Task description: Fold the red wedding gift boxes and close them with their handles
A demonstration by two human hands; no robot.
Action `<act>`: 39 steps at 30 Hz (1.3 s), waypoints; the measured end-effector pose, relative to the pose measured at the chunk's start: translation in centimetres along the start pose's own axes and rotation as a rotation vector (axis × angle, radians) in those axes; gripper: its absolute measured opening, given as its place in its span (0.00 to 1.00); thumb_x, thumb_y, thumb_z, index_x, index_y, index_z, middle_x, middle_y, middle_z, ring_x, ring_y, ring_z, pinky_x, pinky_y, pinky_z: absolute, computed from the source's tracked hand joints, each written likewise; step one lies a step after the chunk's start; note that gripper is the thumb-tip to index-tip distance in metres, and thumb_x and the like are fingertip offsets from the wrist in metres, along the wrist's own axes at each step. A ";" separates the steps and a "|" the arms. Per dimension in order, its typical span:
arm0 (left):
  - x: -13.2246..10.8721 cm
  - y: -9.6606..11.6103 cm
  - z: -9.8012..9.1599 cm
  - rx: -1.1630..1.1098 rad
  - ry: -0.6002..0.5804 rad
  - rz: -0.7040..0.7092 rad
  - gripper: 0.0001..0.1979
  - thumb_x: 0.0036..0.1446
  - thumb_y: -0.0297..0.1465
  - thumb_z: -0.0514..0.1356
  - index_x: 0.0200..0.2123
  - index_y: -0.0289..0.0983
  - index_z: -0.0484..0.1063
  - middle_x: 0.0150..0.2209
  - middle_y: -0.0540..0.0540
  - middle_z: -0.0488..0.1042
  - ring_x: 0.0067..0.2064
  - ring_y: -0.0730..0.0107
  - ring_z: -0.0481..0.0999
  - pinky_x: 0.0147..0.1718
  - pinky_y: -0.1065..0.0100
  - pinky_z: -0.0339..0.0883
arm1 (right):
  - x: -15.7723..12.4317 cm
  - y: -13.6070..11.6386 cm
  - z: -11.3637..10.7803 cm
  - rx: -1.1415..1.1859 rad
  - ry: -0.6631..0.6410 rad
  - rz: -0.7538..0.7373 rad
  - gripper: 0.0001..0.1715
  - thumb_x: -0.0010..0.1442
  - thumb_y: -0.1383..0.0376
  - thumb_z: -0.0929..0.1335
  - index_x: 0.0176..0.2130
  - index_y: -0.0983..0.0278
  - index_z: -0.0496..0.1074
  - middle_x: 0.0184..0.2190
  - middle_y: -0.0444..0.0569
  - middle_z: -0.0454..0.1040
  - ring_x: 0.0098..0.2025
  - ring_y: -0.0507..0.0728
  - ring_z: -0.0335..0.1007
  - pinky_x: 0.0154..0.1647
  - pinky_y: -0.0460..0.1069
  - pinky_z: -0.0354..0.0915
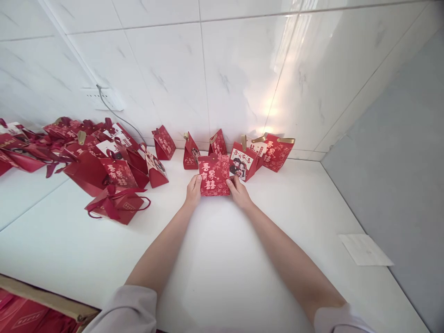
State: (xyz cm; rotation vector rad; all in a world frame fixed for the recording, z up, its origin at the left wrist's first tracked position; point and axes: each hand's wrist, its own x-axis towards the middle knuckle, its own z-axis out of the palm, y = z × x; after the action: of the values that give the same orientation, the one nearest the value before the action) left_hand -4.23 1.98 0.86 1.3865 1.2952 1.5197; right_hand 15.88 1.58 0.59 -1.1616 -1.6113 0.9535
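Between my two hands is a red gift box [214,175] with pale Chinese characters and a floral print on its front. My left hand [193,190] grips its left edge, and my right hand [239,192] has the right edge between thumb and fingers. Just behind it to the right stands a red box with a cartoon couple [240,163], partly covered by the held one. Another red floral box [218,141] shows above its top edge. A tent-shaped red box [191,152] stands to the left of my hands.
Many red gift boxes [86,171] are heaped on the white counter [222,259] at left. A ribboned red box [120,206] lies at their front. Bottom left, a cardboard carton [52,303] holds red packaging. A grey cable [118,115] hangs from a wall socket; a white card [366,249] lies right.
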 end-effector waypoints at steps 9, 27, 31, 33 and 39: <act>0.0 -0.2 0.0 -0.078 -0.026 -0.071 0.26 0.57 0.51 0.55 0.41 0.34 0.75 0.44 0.41 0.78 0.47 0.59 0.75 0.49 0.60 0.68 | -0.4 -0.1 -0.1 -0.016 -0.004 -0.009 0.22 0.64 0.45 0.57 0.40 0.59 0.63 0.41 0.49 0.74 0.42 0.60 0.70 0.46 0.54 0.61; 0.0 0.1 0.2 -0.097 -0.035 -0.172 0.31 0.56 0.54 0.55 0.44 0.32 0.77 0.43 0.40 0.79 0.45 0.56 0.78 0.49 0.58 0.69 | -0.5 -0.2 -0.2 0.009 0.014 -0.009 0.22 0.63 0.45 0.58 0.40 0.59 0.64 0.39 0.48 0.74 0.40 0.59 0.69 0.44 0.53 0.63; 0.0 0.1 0.1 -0.071 -0.022 -0.170 0.30 0.56 0.54 0.54 0.43 0.33 0.77 0.42 0.40 0.80 0.45 0.56 0.77 0.49 0.58 0.68 | -0.4 -0.1 -0.2 0.006 0.020 -0.012 0.23 0.62 0.45 0.58 0.40 0.60 0.64 0.38 0.48 0.74 0.40 0.59 0.70 0.43 0.53 0.63; 0.1 0.0 0.2 -0.051 -0.013 -0.164 0.30 0.56 0.54 0.54 0.42 0.33 0.77 0.42 0.40 0.80 0.45 0.56 0.77 0.49 0.58 0.68 | -0.3 0.0 -0.3 0.003 0.023 -0.015 0.23 0.62 0.44 0.59 0.39 0.59 0.64 0.38 0.48 0.74 0.39 0.58 0.69 0.43 0.52 0.63; 0.2 0.0 0.5 0.047 0.042 -0.138 0.29 0.56 0.54 0.53 0.37 0.33 0.78 0.38 0.41 0.80 0.43 0.57 0.76 0.47 0.61 0.67 | 0.2 0.4 -0.3 -0.016 0.076 -0.011 0.24 0.62 0.44 0.58 0.37 0.60 0.65 0.34 0.47 0.74 0.37 0.58 0.68 0.43 0.52 0.62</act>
State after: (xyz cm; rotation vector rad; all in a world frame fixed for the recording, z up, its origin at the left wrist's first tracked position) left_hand -3.73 2.29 0.92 1.2727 1.4298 1.4409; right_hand 16.24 1.90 0.39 -1.1845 -1.5660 0.8804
